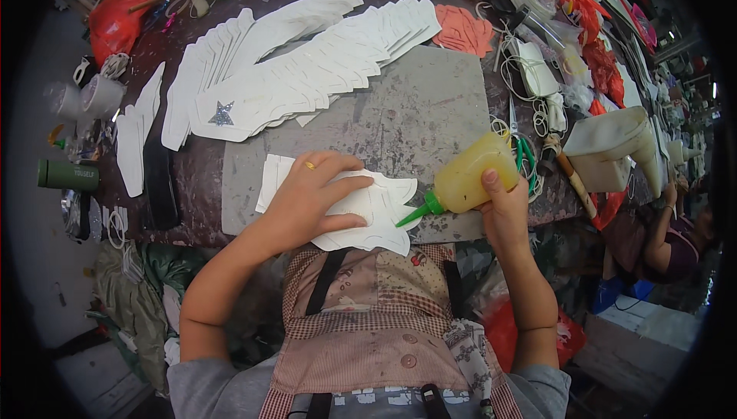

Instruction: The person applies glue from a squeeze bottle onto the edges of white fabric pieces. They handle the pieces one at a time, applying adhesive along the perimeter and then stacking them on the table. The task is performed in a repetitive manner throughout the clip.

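Observation:
White cut pieces (384, 198) lie overlapped on a grey board (430, 96) close to my body. My left hand (318, 196) rests on them from the left, fingers spread and pressing down. In my right hand (507, 208) is a squeeze bottle (476, 173) of yellowish liquid, tipped over to the left. Its green nozzle points down at the right edge of the pieces; whether the tip touches them I cannot tell. Beyond my hands, a long fanned row of white pieces (307, 81) curves across the board, the front one bearing a glittery star (222, 113).
Coral-coloured pieces (463, 31) sit at the board's far right corner. Scissors (525, 154) with green handles and a whitish plastic container (606, 146) are on the right. A green cup (67, 175) and a red bag (119, 23) stand left. Another person (675, 242) is at far right.

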Demonstrator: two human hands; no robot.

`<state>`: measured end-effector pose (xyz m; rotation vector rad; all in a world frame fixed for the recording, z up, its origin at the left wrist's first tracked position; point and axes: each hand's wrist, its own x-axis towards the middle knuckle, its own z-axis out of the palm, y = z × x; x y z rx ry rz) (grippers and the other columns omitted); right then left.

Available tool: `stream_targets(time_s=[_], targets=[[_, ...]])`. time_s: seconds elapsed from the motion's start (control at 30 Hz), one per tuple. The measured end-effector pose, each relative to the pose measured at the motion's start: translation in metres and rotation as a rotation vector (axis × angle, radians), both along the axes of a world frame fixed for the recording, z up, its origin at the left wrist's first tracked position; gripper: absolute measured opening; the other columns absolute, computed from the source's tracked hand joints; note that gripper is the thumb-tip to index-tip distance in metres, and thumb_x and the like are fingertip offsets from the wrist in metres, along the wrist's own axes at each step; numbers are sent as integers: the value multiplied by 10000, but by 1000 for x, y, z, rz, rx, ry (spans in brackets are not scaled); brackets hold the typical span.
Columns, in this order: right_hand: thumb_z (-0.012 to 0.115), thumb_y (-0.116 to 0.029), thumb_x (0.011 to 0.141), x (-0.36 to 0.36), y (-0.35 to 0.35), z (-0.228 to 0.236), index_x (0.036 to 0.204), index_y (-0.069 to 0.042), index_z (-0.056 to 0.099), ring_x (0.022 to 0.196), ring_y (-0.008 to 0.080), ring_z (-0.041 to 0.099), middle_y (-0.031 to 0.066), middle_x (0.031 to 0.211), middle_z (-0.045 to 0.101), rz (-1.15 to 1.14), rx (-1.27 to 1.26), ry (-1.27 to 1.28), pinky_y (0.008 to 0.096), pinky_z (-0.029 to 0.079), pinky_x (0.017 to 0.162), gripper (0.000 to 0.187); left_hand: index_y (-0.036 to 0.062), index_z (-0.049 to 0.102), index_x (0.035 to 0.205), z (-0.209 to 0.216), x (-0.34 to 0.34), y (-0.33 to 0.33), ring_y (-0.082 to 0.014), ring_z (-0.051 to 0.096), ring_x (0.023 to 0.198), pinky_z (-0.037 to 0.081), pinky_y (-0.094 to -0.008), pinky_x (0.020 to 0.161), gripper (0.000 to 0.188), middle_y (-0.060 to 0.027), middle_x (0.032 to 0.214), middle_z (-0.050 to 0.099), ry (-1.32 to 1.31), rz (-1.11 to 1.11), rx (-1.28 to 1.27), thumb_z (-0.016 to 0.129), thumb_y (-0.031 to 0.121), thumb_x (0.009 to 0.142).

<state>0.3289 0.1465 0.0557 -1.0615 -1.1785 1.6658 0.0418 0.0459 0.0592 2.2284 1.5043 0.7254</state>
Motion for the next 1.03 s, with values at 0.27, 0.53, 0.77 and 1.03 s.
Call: stream_targets(time_s=[0.27,0.53,0.77,1.03], targets=[[758,-388,874,25,-15,-4,1152,45,592,889,146,644,74,1010,655,-24,0,-46,287,524,784,541,117,656,1194,1,2,0,-310,510,1189,375,-437,1023,542,-83,1251,579,18,8,-9,822,307,714],[774,-445,848,43,-61,-18,1182,43,569,949,125,602,53,1054,637,-190,44,-9,281,477,853,626,113,659,1188,-3,3,0,-317,523,1178,383,-441,1019,535,-90,1263,581,13,11,18,820,312,718],[661,-469,919,46,-104,-39,1347,-17,472,1066,209,595,92,1212,595,-244,-52,176,372,497,926,651,119,705,974,-7,-9,-10,-308,474,1296,365,-495,1054,257,-94,1286,589,-127,38,183,815,156,745],[542,-495,978,26,12,-44,1474,-79,351,1296,294,497,114,1437,471,-315,-27,589,412,426,1102,675,31,663,1094,56,-113,-128,-220,664,929,504,-310,910,239,-96,1064,688,-751,952,314,730,50,866]])
